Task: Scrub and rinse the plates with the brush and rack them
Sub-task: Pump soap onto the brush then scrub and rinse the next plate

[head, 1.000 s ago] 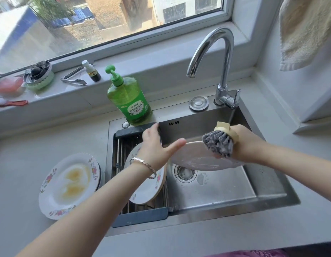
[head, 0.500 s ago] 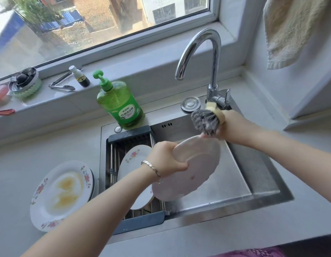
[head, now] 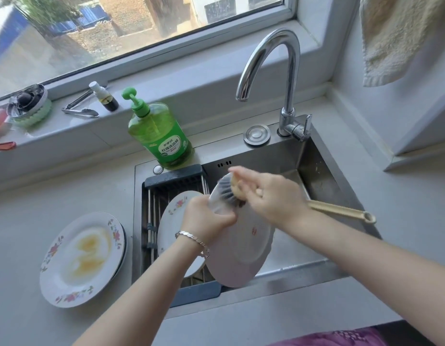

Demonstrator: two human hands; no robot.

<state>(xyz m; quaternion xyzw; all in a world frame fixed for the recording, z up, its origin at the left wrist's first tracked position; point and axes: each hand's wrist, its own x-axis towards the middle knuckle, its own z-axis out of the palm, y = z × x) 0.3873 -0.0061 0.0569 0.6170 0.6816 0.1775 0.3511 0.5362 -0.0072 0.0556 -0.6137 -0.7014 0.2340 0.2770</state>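
Left grip pinches the plate rim, right grip curls round the brush; bristles blur, racked plate half hidden behind.

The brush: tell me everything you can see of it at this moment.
The brush has a round cream head with dark grey bristles and a long cream handle, plastic by its look, ending in a hanging loop. The right hand grips it near the head, so the handle sticks out to the right over the sink. The bristles press on the upper part of the tilted white plate, which the left hand holds. The head is motion-blurred.
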